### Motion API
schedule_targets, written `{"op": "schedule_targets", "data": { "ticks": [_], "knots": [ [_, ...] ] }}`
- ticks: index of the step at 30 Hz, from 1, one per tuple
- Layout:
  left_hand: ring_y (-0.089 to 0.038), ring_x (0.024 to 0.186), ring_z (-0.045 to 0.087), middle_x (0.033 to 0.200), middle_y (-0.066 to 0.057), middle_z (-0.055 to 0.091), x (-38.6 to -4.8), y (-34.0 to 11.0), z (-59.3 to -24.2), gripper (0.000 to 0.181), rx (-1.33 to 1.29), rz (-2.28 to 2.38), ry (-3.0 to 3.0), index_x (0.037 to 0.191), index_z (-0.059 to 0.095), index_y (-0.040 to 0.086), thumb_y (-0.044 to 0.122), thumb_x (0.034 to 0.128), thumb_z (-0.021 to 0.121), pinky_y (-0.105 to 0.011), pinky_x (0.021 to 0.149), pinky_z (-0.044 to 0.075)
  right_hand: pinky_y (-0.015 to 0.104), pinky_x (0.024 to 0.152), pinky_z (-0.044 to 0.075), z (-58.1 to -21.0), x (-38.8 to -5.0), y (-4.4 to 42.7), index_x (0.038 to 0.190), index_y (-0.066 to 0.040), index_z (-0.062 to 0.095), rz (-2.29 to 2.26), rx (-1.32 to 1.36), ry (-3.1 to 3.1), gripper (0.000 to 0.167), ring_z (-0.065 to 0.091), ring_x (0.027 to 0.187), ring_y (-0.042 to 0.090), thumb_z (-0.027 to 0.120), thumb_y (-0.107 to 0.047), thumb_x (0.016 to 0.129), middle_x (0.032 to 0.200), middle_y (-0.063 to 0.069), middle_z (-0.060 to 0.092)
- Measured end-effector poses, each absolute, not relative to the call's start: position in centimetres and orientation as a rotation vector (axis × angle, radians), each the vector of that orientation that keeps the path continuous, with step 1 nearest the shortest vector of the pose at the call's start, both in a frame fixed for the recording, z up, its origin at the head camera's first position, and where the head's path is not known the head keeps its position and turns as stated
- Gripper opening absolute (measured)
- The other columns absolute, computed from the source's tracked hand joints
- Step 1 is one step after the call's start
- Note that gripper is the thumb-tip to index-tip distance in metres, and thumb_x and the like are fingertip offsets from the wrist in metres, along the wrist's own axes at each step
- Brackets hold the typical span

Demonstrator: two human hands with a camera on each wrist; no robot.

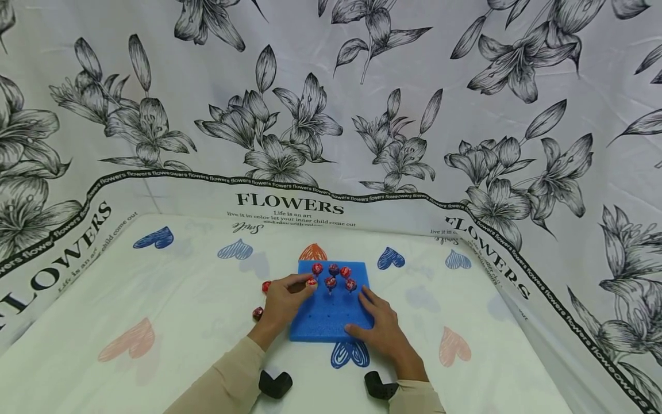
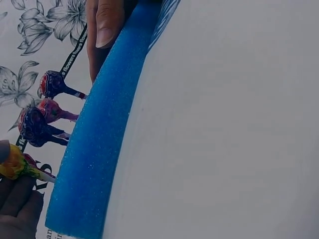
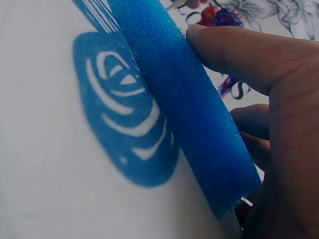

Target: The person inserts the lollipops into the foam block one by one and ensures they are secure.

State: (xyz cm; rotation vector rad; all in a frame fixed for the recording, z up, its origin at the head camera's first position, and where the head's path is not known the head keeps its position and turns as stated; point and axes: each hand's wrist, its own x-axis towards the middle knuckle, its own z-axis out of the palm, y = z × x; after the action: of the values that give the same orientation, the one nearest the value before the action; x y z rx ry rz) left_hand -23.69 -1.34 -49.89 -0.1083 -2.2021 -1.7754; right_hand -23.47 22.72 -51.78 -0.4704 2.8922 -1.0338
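Observation:
A blue foam block (image 1: 331, 322) lies flat on the table cloth, with several small holes in its top. Lollipops in red and dark wrappers, such as one lollipop (image 1: 330, 282), stand upright in its far half. My left hand (image 1: 281, 299) pinches a yellow-and-red wrapped lollipop (image 2: 15, 164) by its head at the block's left side. That lollipop's white stick meets the foam's top; how deep it goes I cannot tell. On the block's right side my right hand (image 1: 383, 325) rests with fingers spread, its thumb (image 3: 214, 45) pressing the top near the front edge.
Left of the block, a red lollipop (image 1: 266, 286) and a darker lollipop (image 1: 258, 313) lie on the cloth, partly hidden by the left hand. Black wrist devices (image 1: 276, 385) sit below each forearm. A flower-printed curtain (image 1: 310, 115) rises behind the heart-patterned cloth (image 1: 181, 299).

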Motion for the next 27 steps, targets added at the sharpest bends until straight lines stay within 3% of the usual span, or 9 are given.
{"op": "schedule_targets", "data": {
  "ticks": [13, 27],
  "knots": [
    [-0.026, 0.104, 0.063, 0.111, -0.010, 0.068, -23.6, -0.9, -49.5, 0.028, -0.074, -1.641, -2.300, 0.113, 0.071, 0.002, 0.012, 0.0872, 0.073, -0.042, 0.088, 0.052, 0.069, 0.099, 0.030, -51.5, -23.5, 22.8, 0.148, -0.011, 0.039, -1.038, -0.482, 2.897, 0.088, 0.020, 0.139, 0.043, 0.070, -0.054, 0.079, 0.156, 0.006, 0.026],
    [-0.025, 0.109, 0.062, 0.112, -0.009, 0.067, -23.1, -1.4, -48.9, 0.032, -0.127, -1.720, -2.201, 0.116, 0.068, 0.001, 0.006, 0.0851, 0.074, -0.038, 0.094, 0.047, 0.069, 0.099, 0.029, -51.7, -23.2, 22.8, 0.148, -0.011, 0.039, -1.037, -0.473, 2.891, 0.087, 0.020, 0.139, 0.043, 0.070, -0.055, 0.079, 0.156, 0.006, 0.026]
  ]
}}
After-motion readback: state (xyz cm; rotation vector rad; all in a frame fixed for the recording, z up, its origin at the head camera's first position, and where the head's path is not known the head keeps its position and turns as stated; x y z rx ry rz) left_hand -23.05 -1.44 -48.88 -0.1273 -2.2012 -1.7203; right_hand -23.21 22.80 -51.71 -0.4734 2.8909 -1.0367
